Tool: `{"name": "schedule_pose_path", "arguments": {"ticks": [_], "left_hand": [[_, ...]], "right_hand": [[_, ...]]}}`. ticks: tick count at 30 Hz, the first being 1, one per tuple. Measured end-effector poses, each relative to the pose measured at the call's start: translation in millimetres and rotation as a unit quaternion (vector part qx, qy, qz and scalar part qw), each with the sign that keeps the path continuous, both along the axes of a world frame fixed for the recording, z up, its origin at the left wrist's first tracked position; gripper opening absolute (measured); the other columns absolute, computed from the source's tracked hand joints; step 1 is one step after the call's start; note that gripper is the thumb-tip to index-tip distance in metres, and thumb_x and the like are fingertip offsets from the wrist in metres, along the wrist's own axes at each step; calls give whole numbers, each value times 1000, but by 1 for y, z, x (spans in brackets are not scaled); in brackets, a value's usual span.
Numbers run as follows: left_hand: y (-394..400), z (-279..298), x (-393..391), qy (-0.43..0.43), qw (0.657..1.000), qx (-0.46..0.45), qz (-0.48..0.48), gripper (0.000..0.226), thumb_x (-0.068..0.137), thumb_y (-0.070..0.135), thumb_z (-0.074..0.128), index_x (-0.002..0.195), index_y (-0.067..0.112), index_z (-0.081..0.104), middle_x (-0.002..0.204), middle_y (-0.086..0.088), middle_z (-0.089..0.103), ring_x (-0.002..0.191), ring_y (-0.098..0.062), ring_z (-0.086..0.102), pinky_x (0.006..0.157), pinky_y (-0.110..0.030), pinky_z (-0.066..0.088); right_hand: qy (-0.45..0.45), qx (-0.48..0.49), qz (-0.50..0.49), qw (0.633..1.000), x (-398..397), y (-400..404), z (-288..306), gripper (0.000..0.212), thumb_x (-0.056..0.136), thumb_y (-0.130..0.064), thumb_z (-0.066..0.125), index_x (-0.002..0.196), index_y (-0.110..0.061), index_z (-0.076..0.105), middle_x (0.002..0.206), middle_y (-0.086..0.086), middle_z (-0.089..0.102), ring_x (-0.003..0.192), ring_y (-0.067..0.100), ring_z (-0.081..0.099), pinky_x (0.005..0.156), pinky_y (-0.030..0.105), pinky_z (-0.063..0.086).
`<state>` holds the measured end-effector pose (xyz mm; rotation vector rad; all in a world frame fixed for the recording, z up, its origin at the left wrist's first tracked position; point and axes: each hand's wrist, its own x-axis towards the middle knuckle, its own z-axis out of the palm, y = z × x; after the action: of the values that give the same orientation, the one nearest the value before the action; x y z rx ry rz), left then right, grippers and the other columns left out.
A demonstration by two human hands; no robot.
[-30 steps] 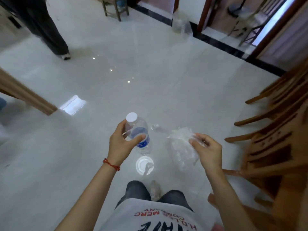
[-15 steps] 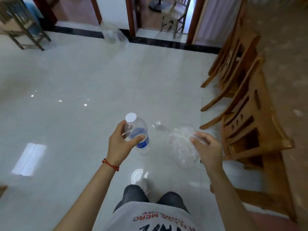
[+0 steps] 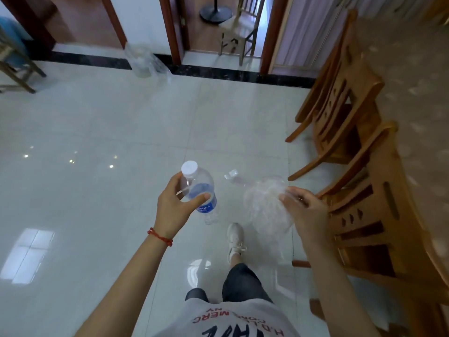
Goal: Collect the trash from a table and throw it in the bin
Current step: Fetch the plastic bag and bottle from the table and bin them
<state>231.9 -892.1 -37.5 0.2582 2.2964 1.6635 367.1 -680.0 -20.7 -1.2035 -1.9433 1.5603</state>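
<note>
The left hand [image 3: 173, 207] still grips a capped water bottle [image 3: 199, 190]; the right hand [image 3: 301, 205] still pinches crumpled clear plastic [image 3: 264, 205]. The clear bin [image 3: 143, 60], upper left, now looks nearer, and a white shoe [image 3: 235, 237] has stepped forward.

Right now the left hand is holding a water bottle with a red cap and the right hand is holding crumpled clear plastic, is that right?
Not quite. The cap is white, not red, as the head view shows. The rest stands: the left hand holds the water bottle, and the right hand holds the crumpled clear plastic.

One bottle [image 3: 199, 190], one plastic bag [image 3: 264, 205], four chairs [image 3: 340, 98].
</note>
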Motion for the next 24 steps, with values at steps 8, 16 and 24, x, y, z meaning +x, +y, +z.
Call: {"name": "schedule_pose_path", "arguments": {"ticks": [8,16,24], "left_hand": [[108,4,-112,-5,1000,-8,-1,61,70,17,76,125,14,48,120,-2,58,106,-21,57,86,-27,47],[194,9,-216,-3,1000,-20,-16,60,72,19,73,126,15,45,119,6,51,106,-16,52,88,-27,44],[275,3,-367,8,999,-29,-33,59,72,16,74,124,12,47,115,3,53,104,-18,54,87,-27,45]], "right_hand": [[-6,-13,-5,1000,-117,109,5,20,76,-14,72,96,-15,69,87,-11,65,83,6,61,75,35,55],[9,-19,9,1000,-221,187,4,20,76,-10,72,93,-19,66,87,-11,66,82,4,61,70,10,50],[-2,-27,-30,999,-358,261,-2,19,77,-16,71,90,-28,64,88,-11,67,83,3,61,71,17,49]]}}
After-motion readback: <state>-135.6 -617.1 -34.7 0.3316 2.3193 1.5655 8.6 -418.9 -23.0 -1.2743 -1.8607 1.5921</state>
